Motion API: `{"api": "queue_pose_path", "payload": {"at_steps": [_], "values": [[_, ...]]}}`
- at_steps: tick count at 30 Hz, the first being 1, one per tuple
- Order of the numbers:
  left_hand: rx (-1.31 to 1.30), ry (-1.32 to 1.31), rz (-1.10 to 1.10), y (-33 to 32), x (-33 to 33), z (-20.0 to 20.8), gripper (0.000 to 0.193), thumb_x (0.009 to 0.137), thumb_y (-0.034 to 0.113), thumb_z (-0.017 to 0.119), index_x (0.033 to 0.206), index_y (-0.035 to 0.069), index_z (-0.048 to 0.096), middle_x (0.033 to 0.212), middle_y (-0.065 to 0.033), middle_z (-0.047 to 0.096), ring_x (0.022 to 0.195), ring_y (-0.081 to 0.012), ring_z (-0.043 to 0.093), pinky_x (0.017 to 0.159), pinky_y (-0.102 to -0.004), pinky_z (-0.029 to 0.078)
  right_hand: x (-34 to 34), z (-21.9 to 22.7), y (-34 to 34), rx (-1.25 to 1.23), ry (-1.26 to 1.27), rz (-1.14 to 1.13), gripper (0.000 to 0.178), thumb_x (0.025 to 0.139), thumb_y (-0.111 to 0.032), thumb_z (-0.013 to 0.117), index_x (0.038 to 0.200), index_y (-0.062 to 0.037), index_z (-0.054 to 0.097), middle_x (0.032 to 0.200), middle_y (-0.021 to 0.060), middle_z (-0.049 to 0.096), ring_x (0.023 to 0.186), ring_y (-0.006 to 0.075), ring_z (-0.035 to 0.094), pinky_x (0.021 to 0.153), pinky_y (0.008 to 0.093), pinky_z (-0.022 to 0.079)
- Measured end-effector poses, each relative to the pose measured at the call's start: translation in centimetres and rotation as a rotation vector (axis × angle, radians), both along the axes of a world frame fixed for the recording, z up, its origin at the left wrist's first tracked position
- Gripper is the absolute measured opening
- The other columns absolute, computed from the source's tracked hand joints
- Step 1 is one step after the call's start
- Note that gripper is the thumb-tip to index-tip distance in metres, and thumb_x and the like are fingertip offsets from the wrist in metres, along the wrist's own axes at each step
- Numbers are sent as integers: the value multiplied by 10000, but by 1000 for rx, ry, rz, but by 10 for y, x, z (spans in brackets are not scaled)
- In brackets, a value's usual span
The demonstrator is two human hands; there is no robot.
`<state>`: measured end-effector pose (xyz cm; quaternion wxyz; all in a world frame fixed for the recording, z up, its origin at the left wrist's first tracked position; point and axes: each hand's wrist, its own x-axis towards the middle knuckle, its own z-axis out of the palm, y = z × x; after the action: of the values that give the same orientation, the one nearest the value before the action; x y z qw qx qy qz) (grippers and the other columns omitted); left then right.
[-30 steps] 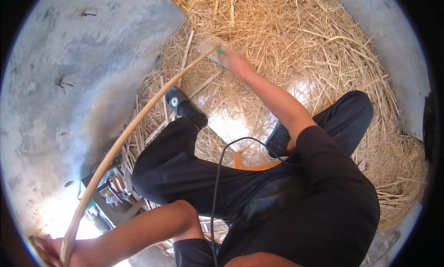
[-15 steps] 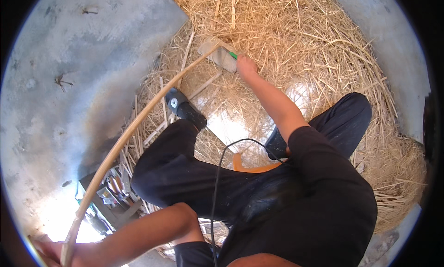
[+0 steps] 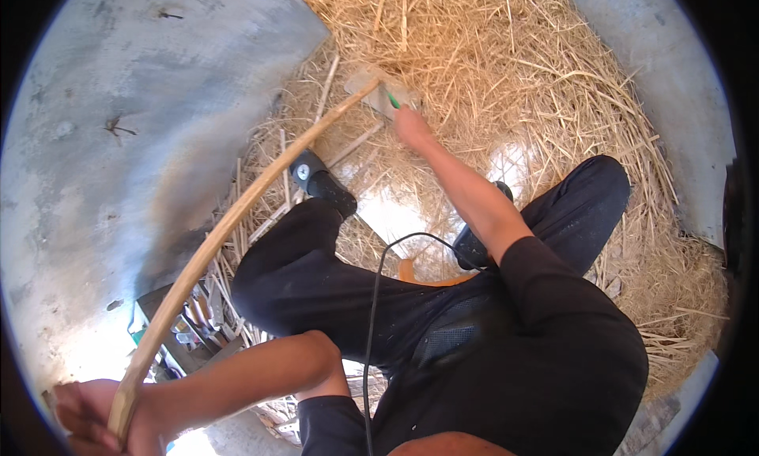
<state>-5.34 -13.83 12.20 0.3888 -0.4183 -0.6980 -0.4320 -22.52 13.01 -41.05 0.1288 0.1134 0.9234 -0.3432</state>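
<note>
A long peeled wooden pole (image 3: 245, 199) runs from the lower left up to the straw-covered middle of the floor and looks bent. Its near end lies across my left hand (image 3: 91, 412), whose fingers are partly curled behind it. At the far tip, my right hand (image 3: 411, 126) is closed on the green handle of a knife (image 3: 392, 99). The blade touches or sits close to the pole's tip, too small to make out clearly. A pale flat slab (image 3: 360, 83) lies under the tip.
Loose straw and wood shavings (image 3: 490, 61) cover the floor around my bent legs. A tool box (image 3: 194, 318) with several hand tools stands at the left, beside a grey wall (image 3: 198, 69). An orange curved piece (image 3: 431, 280) lies between my legs; a black cable (image 3: 375, 298) hangs in front.
My right hand with the knife has shifted slightly left and down. In my left hand, the pole's near end has moved a little right and up, and more fingers show.
</note>
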Motion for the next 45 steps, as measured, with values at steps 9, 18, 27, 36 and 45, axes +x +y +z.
{"api": "queue_pose_path", "payload": {"at_steps": [9,18,27,36,45], "values": [[472,-248,-7,43,21,-4,317,861,478,509,774,188,601,593,62,359,597,-95,371,555,-275,238,72,204,12,-368,52,231,348,943,-314,374,973,12,493,671,93,517,558,193,481,554,392,415],[626,-205,-326,105,61,-26,155,952,273,358,913,134,415,733,-26,282,627,-128,294,532,-239,237,198,364,14,-637,272,331,243,938,-232,422,998,-8,493,552,82,461,472,204,482,480,352,370],[770,-9,181,138,90,-43,382,962,464,246,705,182,236,543,49,144,477,-74,112,431,-232,103,224,312,8,-316,469,309,146,907,-118,464,897,26,445,470,201,473,417,367,515,389,434,372],[806,-15,365,144,110,-19,484,892,600,273,664,177,223,506,65,163,420,-43,107,355,-214,92,279,365,18,-546,630,239,162,903,-137,477,906,25,464,504,195,484,458,357,527,435,417,378],[678,1,506,147,112,-8,487,910,590,188,810,125,290,536,28,202,454,-79,162,415,-227,137,304,331,43,-562,474,187,242,921,-215,452,911,25,482,490,197,478,440,353,509,446,430,365]]}}
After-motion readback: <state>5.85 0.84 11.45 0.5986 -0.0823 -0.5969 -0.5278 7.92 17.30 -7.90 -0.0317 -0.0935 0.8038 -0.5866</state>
